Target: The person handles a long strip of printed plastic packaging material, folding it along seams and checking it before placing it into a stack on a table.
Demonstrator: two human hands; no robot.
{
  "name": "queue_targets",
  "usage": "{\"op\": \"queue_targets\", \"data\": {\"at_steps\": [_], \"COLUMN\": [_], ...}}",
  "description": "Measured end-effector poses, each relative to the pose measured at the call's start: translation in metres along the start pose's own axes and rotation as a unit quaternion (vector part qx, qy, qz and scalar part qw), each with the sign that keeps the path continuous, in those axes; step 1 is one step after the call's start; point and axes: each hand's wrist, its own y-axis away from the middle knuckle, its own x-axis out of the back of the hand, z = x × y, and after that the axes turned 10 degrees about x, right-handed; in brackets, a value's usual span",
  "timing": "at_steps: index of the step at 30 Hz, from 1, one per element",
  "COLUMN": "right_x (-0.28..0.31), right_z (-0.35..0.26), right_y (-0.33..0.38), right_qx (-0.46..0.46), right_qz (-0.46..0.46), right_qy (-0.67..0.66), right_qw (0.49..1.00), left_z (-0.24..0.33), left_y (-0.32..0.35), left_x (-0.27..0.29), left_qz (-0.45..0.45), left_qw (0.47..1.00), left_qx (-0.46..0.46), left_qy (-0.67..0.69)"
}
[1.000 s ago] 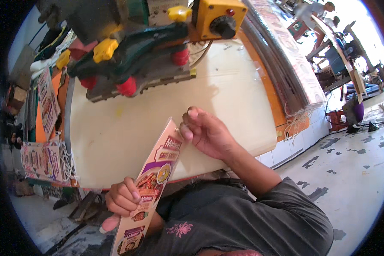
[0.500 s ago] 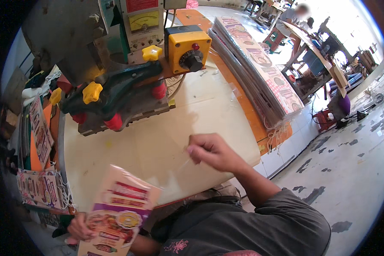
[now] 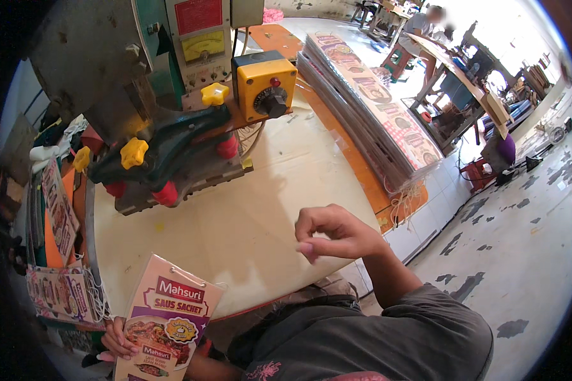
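At the lower left my left hand [image 3: 119, 341] grips the side edge of a printed food sheet [image 3: 171, 311]. The sheet is beige and purple with pictures of dishes, glossy as if under plastic, and a thin cord shows at its upper corner. It tilts in front of the near left edge of the cream work surface [image 3: 235, 235]. My right hand [image 3: 337, 233] hovers over the near right part of that surface, fingers curled and thumb pressed toward them. Whether something small is pinched there is hidden.
A press machine [image 3: 165, 152] with yellow star knobs and a yellow control box [image 3: 265, 89] stands over the far left. A stack of long printed sheets [image 3: 375, 101] lies along the right side. More corded sheets [image 3: 60, 292] hang at left. A person [image 3: 419, 32] sits far off.
My right hand has shifted slightly right and turned, its fingers still curled. The printed sheet in my left hand has moved a little left and down and faces me more squarely.
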Motion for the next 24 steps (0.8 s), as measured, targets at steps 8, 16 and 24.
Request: {"op": "queue_targets", "data": {"at_steps": [8, 16, 24], "right_x": [-0.015, -0.088, -0.054], "right_z": [0.059, 0.042, 0.037], "right_y": [-0.006, 0.006, 0.001], "right_qx": [0.028, 0.026, -0.004], "right_qz": [0.041, -0.384, -0.019], "right_qy": [0.291, -0.234, -0.066], "right_qw": [0.955, 0.893, 0.998], "left_z": [-0.008, -0.023, -0.082], "left_y": [0.007, -0.009, -0.02], "left_x": [0.007, -0.008, -0.038], "left_qz": [0.031, -0.001, -0.038], "left_qw": [0.999, 0.997, 0.995], "left_qx": [-0.011, 0.078, 0.086], "left_qy": [0.02, -0.017, 0.015]}}
